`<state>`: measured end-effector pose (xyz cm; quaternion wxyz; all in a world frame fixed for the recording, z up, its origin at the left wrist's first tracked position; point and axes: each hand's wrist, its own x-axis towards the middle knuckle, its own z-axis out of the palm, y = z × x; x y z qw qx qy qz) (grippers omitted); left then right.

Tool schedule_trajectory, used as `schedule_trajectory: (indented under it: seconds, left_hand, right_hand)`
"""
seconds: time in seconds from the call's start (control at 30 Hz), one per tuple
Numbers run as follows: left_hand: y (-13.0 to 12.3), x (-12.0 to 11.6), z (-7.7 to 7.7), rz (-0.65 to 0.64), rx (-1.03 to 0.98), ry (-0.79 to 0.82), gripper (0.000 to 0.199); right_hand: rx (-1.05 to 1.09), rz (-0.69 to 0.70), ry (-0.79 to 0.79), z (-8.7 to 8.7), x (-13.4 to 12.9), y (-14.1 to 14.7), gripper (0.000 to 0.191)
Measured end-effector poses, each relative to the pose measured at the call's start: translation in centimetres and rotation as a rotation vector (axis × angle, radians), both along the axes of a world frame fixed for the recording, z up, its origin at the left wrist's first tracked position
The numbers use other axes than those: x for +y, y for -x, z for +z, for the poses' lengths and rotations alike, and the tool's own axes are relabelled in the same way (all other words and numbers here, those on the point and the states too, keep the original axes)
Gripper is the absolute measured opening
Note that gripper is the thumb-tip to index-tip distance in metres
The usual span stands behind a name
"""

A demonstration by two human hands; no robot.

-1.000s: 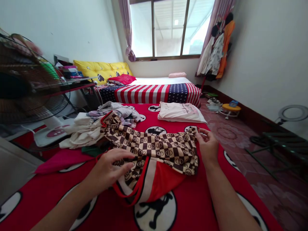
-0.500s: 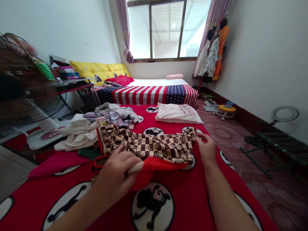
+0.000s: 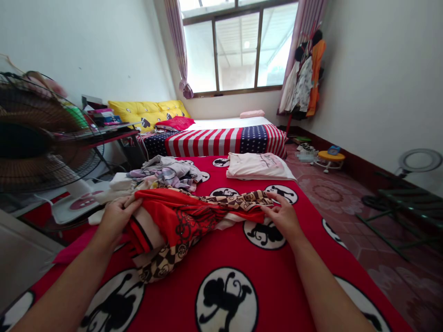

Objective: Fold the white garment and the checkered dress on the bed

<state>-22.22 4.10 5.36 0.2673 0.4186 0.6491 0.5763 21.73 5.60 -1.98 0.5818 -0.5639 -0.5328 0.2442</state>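
Observation:
A red and brown-checked garment [image 3: 187,219] lies stretched across the red monkey-print blanket [image 3: 224,295], folded over with its red side up. My left hand [image 3: 116,216] grips its left end. My right hand [image 3: 282,216] pinches its right end where the checked cloth shows. Behind the garment sits a loose heap of clothes [image 3: 162,173], and to the right of that a folded pale pink garment [image 3: 258,166].
A standing fan [image 3: 38,138] is close on the left. A second bed with a stars-and-stripes cover [image 3: 221,138] lies beyond, with yellow cushions [image 3: 145,110]. Clothes hang on a rack [image 3: 304,78] by the window. A ring light stand [image 3: 415,166] and tiled floor are at right.
My left hand has flipped the garment's near part over and carried it up to the left, so the red side now faces up. My right hand stayed on the right end.

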Motion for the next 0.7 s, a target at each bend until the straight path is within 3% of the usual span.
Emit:
schedule_trajectory:
  seconds: [0.1,0.13,0.2,0.27,0.3,0.4,0.47,0.57,0.7]
  left_hand:
    - [-0.8,-1.2,0.3,-0.048,-0.030,-0.027,0.034]
    - [-1.1,-1.5,0.6,-0.072,-0.041,-0.030,0.035]
    - [-1.6,-2.0,1.3,-0.110,-0.035,-0.040,0.037]
    - [-1.9,-2.4,1.9,-0.112,0.005,-0.072,0.037]
    - [-2.0,-2.5,2.1,-0.101,0.030,-0.096,0.036]
    - [-2.1,-2.6,2.5,-0.070,0.089,-0.162,0.035]
    - [-2.2,-2.5,2.6,-0.090,0.153,-0.177,0.033]
    - [-2.7,-2.3,2.4,-0.130,0.300,-0.155,0.030]
    - [-3.7,-1.9,2.4,-0.089,0.415,-0.139,0.033]
  right_hand:
    - [-0.238,0.066,-0.052,0.1,-0.5,1.2,0.071]
    - [-0.302,0.074,-0.036,0.1,-0.6,1.5,0.070]
    - [-0.333,0.102,0.023,0.3,-0.8,1.8,0.049]
    - [-0.158,0.130,0.074,0.8,-0.8,1.7,0.023]
    - [0.006,0.121,0.078,1.2,-0.8,1.5,0.020]
    - [0.582,-0.036,-0.040,2.8,-0.9,0.3,0.022]
    - [0.805,-0.159,-0.178,3.7,-0.9,-0.7,0.021]
    - [0.889,-0.241,-0.285,4.0,-0.8,-1.6,0.019]
    - [0.937,-0.285,-0.285,3.6,-0.5,-1.9,0.017]
